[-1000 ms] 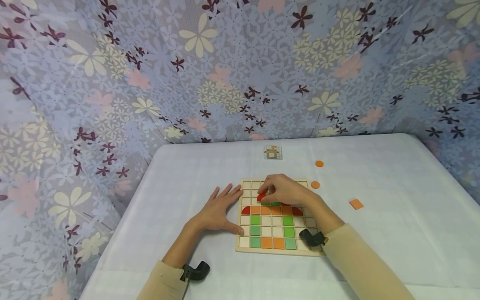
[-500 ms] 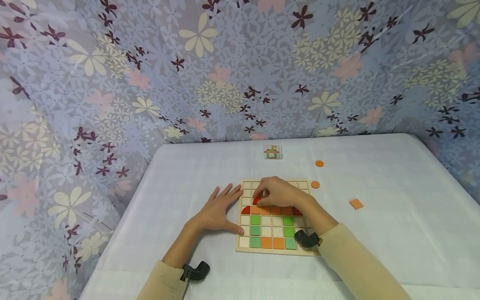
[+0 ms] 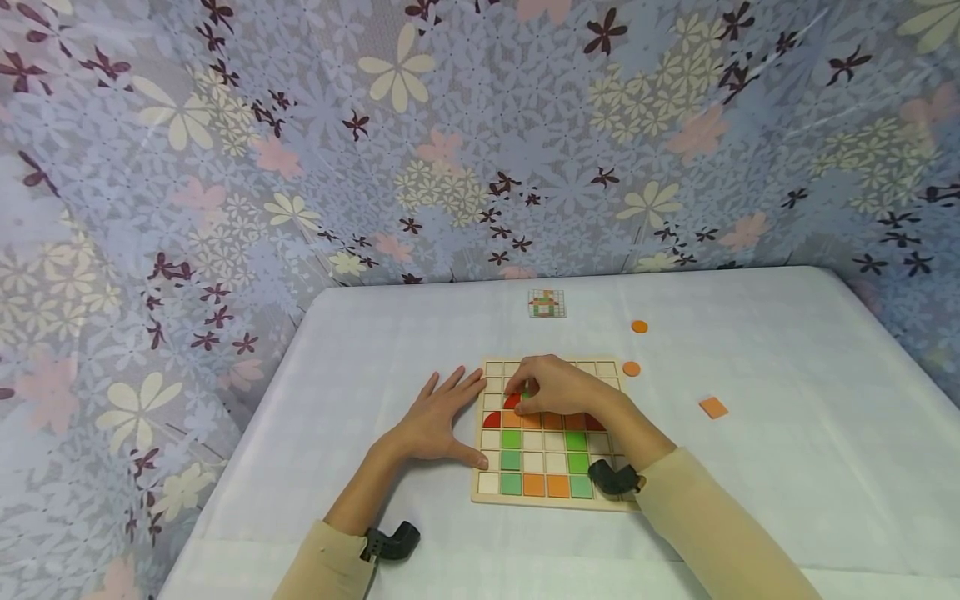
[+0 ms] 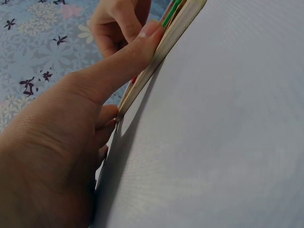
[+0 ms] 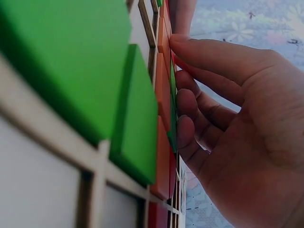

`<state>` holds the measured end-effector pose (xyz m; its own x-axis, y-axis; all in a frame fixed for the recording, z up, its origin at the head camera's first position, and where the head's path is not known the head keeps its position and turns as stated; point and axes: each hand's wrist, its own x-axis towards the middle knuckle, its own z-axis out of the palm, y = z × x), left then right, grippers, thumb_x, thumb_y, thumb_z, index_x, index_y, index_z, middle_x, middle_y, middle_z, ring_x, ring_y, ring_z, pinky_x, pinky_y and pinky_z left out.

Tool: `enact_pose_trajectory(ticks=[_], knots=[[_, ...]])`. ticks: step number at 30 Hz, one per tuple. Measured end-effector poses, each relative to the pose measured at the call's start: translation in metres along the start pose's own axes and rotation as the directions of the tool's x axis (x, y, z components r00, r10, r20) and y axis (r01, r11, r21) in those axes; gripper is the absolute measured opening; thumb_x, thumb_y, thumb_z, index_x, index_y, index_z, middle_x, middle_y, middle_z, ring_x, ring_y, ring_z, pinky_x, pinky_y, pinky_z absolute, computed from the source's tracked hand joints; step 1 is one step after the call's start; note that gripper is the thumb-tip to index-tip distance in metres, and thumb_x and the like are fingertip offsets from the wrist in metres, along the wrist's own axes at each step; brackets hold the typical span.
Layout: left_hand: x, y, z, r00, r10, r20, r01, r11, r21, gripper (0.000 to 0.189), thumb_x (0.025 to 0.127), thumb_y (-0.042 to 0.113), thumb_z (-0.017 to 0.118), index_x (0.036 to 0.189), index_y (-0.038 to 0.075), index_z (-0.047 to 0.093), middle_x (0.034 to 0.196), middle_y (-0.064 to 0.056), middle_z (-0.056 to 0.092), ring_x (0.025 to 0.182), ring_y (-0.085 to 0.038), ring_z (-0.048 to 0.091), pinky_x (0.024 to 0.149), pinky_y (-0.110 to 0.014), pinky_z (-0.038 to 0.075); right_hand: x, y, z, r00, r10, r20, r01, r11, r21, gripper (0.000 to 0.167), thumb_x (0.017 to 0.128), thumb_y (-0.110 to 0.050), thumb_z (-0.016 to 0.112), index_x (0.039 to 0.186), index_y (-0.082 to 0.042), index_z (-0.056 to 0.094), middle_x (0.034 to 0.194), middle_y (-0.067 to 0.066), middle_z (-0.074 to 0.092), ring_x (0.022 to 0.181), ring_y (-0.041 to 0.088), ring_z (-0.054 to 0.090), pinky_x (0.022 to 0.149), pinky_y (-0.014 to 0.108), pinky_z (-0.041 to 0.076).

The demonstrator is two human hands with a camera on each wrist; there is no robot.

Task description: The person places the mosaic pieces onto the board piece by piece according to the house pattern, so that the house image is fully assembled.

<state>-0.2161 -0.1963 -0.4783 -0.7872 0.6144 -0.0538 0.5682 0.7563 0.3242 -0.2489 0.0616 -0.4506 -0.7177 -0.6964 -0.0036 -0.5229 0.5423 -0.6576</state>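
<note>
A wooden grid board (image 3: pixel 540 502) lies on the white cloth, with orange, green and red tiles in its cells. My right hand (image 3: pixel 562 385) is over its upper middle, pinching a red quarter-circle tile (image 3: pixel 512 402) in the cell above the orange row. In the right wrist view the fingertips of that hand (image 5: pixel 256 128) meet the board beyond the green tiles (image 5: pixel 135 118) and mostly hide the red one. With fingers spread, my left hand (image 3: pixel 435 421) rests at the board's left edge. Its thumb touches the rim, as the left wrist view of the hand (image 4: pixel 57 128) shows.
Right of the board lie two orange round tiles, one nearer (image 3: pixel 632 369) and one farther (image 3: pixel 639 327), and an orange square tile (image 3: pixel 713 407). A small pattern card (image 3: pixel 547 303) lies behind the board. A flowered curtain (image 3: pixel 480 150) hangs past the table's back edge.
My right hand has moved slightly left and down with the red quarter-circle tile, which now sits at its cell beside the green tiles. The left hand has stayed still.
</note>
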Motion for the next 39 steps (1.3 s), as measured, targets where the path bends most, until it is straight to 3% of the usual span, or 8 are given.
enact_pose_trajectory(ticks=[11, 19, 29, 39], knots=[[0.0, 0.001, 0.0, 1.0, -0.009, 0.008, 0.009, 1.0, 0.005, 0.125, 0.056, 0.085, 0.064, 0.155, 0.023, 0.021, 0.16, 0.009, 0.012, 0.146, -0.017, 0.0, 0.115, -0.048, -0.003, -0.002, 0.004, -0.001, 1.0, -0.021, -0.013, 0.021, 0.999, -0.038, 0.02, 0.083, -0.023, 0.077, 0.102, -0.018, 0.075, 0.091, -0.008, 0.061, 0.078, 0.01, 0.055, 0.07, 0.027, 0.049], [-0.001, 0.0, -0.001, 1.0, 0.0, -0.001, 0.0, 1.0, 0.004, 0.124, 0.057, 0.083, 0.066, 0.155, 0.021, 0.022, 0.16, 0.007, 0.013, 0.146, -0.019, 0.002, 0.114, -0.05, -0.002, -0.01, 0.004, -0.009, 0.999, -0.014, -0.039, 0.015, 1.0, 0.012, 0.022, 0.084, -0.024, 0.076, 0.105, -0.017, 0.074, 0.094, -0.006, 0.063, 0.078, 0.01, 0.056, 0.069, 0.029, 0.05], [0.0, 0.001, 0.0, 1.0, -0.006, -0.002, 0.006, 1.0, 0.0, 0.125, 0.055, 0.083, 0.067, 0.155, 0.021, 0.022, 0.16, 0.007, 0.013, 0.146, -0.019, 0.002, 0.115, -0.049, -0.002, -0.038, 0.013, -0.028, 0.996, 0.04, -0.076, -0.033, 0.996, 0.083, 0.026, 0.088, -0.021, 0.071, 0.112, -0.013, 0.071, 0.098, -0.002, 0.063, 0.081, 0.015, 0.056, 0.067, 0.033, 0.05], [0.0, 0.0, 0.003, 1.0, -0.003, -0.005, 0.003, 1.0, 0.012, 0.126, 0.055, 0.086, 0.064, 0.155, 0.022, 0.021, 0.16, 0.008, 0.012, 0.146, -0.019, 0.002, 0.115, -0.049, -0.002, -0.068, 0.033, -0.036, 0.991, 0.064, -0.116, -0.056, 0.996, 0.071, 0.026, 0.088, -0.02, 0.072, 0.113, -0.013, 0.07, 0.097, -0.002, 0.063, 0.079, 0.016, 0.055, 0.065, 0.032, 0.049]])
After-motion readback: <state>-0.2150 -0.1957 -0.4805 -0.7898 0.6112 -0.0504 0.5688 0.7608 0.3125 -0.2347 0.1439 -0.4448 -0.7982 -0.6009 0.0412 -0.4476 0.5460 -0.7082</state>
